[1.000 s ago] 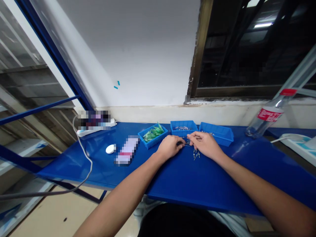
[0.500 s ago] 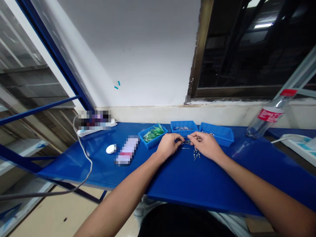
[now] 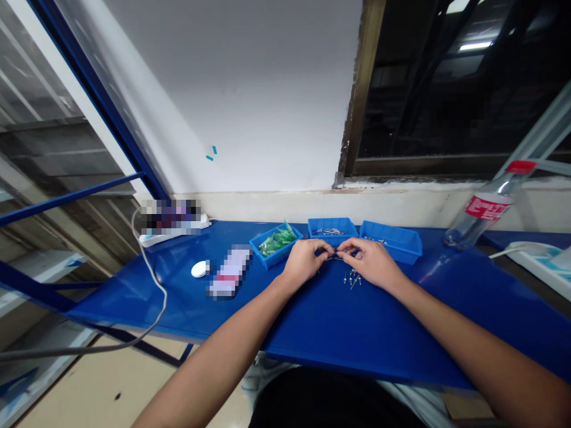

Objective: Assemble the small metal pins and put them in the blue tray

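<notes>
Fingers point(image 3: 322, 244) of left hand point(image 3: 303, 261) and right hand point(image 3: 371, 260) partly hide metal pins point(image 3: 339, 258)

Shiny metal rivets point(image 3: 353, 278), glossy blue tabletop point(image 3: 339, 333), smooth blue plastic bins point(image 3: 391, 242).

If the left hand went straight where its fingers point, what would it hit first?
Probably the right hand: its fingertips face those of the left hand closely. Metal pins by the fingertips might come first; depth there is unclear.
</notes>
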Action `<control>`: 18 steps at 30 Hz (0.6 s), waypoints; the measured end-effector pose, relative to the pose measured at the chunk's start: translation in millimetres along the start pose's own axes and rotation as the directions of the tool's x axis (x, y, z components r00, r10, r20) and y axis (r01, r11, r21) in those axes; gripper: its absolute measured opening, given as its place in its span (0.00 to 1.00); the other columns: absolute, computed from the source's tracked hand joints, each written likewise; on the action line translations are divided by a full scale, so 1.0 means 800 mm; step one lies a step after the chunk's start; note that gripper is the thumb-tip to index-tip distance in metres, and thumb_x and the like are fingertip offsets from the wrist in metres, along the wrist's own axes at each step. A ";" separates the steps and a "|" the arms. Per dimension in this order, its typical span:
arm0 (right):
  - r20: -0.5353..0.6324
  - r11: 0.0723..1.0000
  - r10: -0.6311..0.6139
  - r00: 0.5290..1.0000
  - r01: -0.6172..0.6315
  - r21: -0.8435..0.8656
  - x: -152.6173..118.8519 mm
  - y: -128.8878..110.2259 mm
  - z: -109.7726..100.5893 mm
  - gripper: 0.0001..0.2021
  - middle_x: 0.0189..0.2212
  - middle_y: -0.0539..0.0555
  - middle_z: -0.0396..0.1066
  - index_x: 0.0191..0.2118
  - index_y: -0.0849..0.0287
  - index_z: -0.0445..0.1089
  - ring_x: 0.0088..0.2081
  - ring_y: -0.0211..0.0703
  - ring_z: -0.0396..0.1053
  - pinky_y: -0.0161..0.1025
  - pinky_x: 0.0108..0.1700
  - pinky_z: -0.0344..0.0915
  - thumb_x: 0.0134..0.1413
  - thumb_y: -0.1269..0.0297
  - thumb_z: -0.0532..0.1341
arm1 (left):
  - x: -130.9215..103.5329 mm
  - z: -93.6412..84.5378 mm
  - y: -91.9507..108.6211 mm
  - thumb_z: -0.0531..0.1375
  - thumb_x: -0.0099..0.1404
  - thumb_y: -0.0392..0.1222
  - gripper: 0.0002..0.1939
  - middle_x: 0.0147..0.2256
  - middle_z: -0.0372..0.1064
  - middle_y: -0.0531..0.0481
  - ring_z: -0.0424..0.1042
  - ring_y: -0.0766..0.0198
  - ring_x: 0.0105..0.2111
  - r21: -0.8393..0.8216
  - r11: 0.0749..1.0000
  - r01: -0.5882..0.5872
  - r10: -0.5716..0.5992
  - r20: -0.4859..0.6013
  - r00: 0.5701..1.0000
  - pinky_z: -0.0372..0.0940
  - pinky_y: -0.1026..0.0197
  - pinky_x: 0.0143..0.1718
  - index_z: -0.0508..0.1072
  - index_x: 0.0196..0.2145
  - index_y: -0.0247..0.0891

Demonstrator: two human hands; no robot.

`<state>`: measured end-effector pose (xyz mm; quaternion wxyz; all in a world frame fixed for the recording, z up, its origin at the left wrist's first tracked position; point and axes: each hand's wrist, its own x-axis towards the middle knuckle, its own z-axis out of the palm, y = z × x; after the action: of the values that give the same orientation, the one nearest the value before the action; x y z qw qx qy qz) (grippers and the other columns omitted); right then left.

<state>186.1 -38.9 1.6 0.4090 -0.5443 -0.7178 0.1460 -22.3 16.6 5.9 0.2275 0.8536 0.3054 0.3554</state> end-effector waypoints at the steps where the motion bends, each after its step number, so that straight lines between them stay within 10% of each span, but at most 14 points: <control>1: 0.003 1.000 0.000 1.000 0.000 0.005 0.000 0.001 0.000 0.06 0.32 0.52 0.80 0.38 0.55 0.77 0.32 0.44 0.77 0.40 0.35 0.70 0.59 0.61 0.63 | 0.000 0.000 0.000 0.65 0.63 0.29 0.08 0.40 0.82 0.53 0.81 0.61 0.41 -0.003 1.000 -0.005 0.005 -0.001 1.000 0.71 0.61 0.49 0.82 0.37 0.40; 11: -0.009 0.999 -0.036 0.999 0.035 -0.027 0.001 0.007 0.002 0.14 0.29 0.50 0.74 0.46 0.56 0.72 0.27 0.39 0.67 0.37 0.32 0.66 0.52 0.67 0.61 | -0.002 0.007 0.003 0.63 0.66 0.28 0.26 0.59 0.73 0.40 0.81 0.58 0.47 -0.192 0.981 0.039 -0.046 -0.029 0.999 0.76 0.57 0.50 0.70 0.60 0.38; 18: -0.135 1.000 -0.022 0.991 0.022 -0.004 0.000 0.001 -0.002 0.14 0.33 0.53 0.72 0.49 0.57 0.72 0.28 0.42 0.68 0.40 0.33 0.67 0.57 0.65 0.58 | -0.003 -0.001 0.015 0.60 0.71 0.38 0.19 0.50 0.80 0.44 0.80 0.56 0.48 -0.071 0.997 0.017 -0.015 0.021 1.000 0.74 0.55 0.52 0.72 0.59 0.39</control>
<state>187.6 -39.0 2.4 0.4574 -0.5455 -0.6947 0.1036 -19.9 6.5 12.5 0.2637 0.8461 0.2971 0.3553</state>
